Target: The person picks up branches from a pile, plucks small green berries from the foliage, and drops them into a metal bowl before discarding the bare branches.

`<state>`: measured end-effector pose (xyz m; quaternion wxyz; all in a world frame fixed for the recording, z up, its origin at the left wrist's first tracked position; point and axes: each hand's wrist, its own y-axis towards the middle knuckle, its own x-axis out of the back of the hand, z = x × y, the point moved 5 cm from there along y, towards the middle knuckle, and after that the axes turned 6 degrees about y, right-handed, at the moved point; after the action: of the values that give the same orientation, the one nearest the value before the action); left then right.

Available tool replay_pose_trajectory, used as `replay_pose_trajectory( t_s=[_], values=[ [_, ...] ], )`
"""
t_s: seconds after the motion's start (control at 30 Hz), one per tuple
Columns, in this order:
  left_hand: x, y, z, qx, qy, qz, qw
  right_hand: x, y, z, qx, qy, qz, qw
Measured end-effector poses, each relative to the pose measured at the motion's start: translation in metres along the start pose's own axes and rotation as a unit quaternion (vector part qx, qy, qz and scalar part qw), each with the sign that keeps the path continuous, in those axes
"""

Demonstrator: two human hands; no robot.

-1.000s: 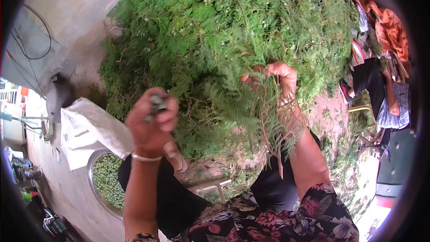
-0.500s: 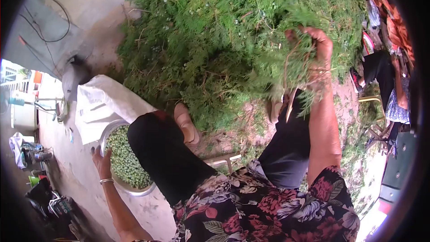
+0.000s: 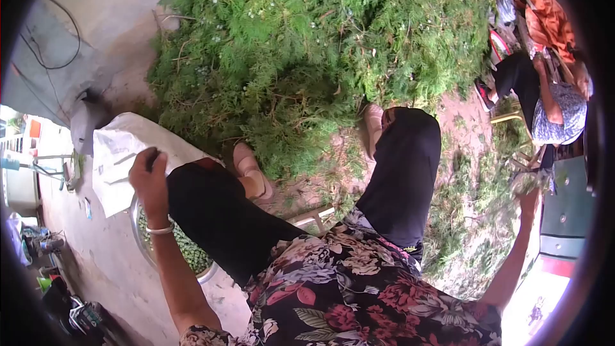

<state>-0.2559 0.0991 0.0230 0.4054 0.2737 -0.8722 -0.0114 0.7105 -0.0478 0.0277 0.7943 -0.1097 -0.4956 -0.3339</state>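
Observation:
My left hand, with a bangle at the wrist, is raised above a metal bowl of small green berries. Its fingers are curled in, their tips dark; whatever they may hold is too small to make out. Far out to the right, my right hand is smeared by motion, over ground strewn with cut greenery. Whether its fingers hold a sprig cannot be seen. In front of my feet lies a big heap of leafy evergreen branches with pale berries among them.
A white sack lies beside the bowl. A low wooden stool shows between my legs. At right sits another person near an orange cloth. Dark cables run at upper left.
My right hand has swung from the heap, where it held a leafy branch, down and out to the far right. My left hand has risen from the bowl's rim, and its fingers have curled.

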Motion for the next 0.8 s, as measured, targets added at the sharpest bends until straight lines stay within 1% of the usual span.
replay_pose_trajectory(
  t_s=[0.03,0.07,0.1,0.17,0.2,0.23,0.27,0.3,0.33,0.37,0.4,0.43,0.47,0.5,0.53,0.57,0.6,0.63,0.67,0.7,0.73,0.77,0.8],
  values=[
    [-0.012,0.003,-0.016,-0.033,0.028,0.025,0.999,0.003,-0.02,-0.008,0.013,-0.087,0.025,0.996],
    [-0.024,0.007,-0.022,-0.033,0.028,0.033,0.999,0.002,-0.045,-0.005,0.024,-0.172,0.052,0.983],
    [-0.042,0.01,-0.03,-0.062,0.043,0.086,0.993,-0.002,-0.067,0.001,0.037,-0.255,0.079,0.963],
    [-0.082,0.02,-0.038,-0.114,0.057,0.194,0.973,-0.022,-0.098,0.031,0.069,-0.412,0.134,0.899],
    [-0.105,0.025,-0.038,-0.136,0.06,0.25,0.957,-0.039,-0.088,0.067,0.116,-0.338,0.09,0.93],
    [-0.125,0.029,-0.039,-0.148,0.074,0.274,0.947,-0.056,-0.08,0.104,0.169,-0.264,0.053,0.948],
    [-0.147,0.032,-0.043,-0.161,0.087,0.298,0.937,-0.079,-0.076,0.19,0.088,-0.211,0.066,0.971],
    [-0.168,0.034,-0.044,-0.146,0.076,0.325,0.931,-0.093,-0.084,0.276,0.09,-0.091,0.059,0.99],
    [-0.19,0.035,-0.046,-0.132,0.064,0.35,0.925,-0.112,-0.083,0.319,0.123,-0.029,0.023,0.992],
    [-0.216,0.035,-0.037,-0.058,0.037,0.388,0.919,-0.137,-0.081,0.348,0.176,0.077,0.025,0.981],
    [-0.242,0.032,-0.026,0.017,0.011,0.422,0.906,-0.158,-0.087,0.388,0.205,0.131,0.052,0.969],
    [-0.264,0.025,-0.015,0.114,-0.05,0.423,0.898,-0.181,-0.091,0.414,0.239,0.172,0.077,0.953],
    [-0.286,0.019,-0.003,0.207,-0.111,0.416,0.878,-0.2,-0.098,0.442,0.228,0.177,0.11,0.951],
    [-0.309,0.018,0.011,0.209,-0.105,0.417,0.879,-0.218,-0.103,0.463,0.235,0.187,0.158,0.941],
    [-0.333,0.017,0.027,0.192,-0.06,0.428,0.881,-0.237,-0.105,0.473,0.25,0.202,0.191,0.927],
    [-0.348,0.016,0.032,0.175,-0.015,0.439,0.881,-0.251,-0.107,0.481,0.234,0.176,0.233,0.927],
    [-0.362,0.012,0.037,0.176,-0.011,0.441,0.88,-0.264,-0.111,0.484,0.249,0.175,0.239,0.922],
    [-0.371,0.014,0.027,0.014,0.089,0.401,0.912,-0.276,-0.114,0.484,0.264,0.175,0.242,0.917],
    [-0.379,0.015,0.014,-0.149,0.184,0.347,0.908,-0.285,-0.118,0.484,0.269,0.172,0.25,0.914],
    [-0.391,0.018,0.013,-0.149,0.186,0.349,0.906,-0.292,-0.121,0.482,0.274,0.168,0.257,0.911],
    [-0.401,0.02,0.006,-0.212,0.191,0.323,0.902,-0.292,-0.124,0.484,0.3,0.122,0.289,0.901],
    [-0.411,0.022,-0.003,-0.277,0.192,0.294,0.894,-0.293,-0.123,0.483,0.296,0.12,0.289,0.902],
    [-0.424,0.025,-0.005,-0.279,0.187,0.297,0.894,-0.294,-0.124,0.485,0.316,0.13,0.306,0.889]
  ],
)
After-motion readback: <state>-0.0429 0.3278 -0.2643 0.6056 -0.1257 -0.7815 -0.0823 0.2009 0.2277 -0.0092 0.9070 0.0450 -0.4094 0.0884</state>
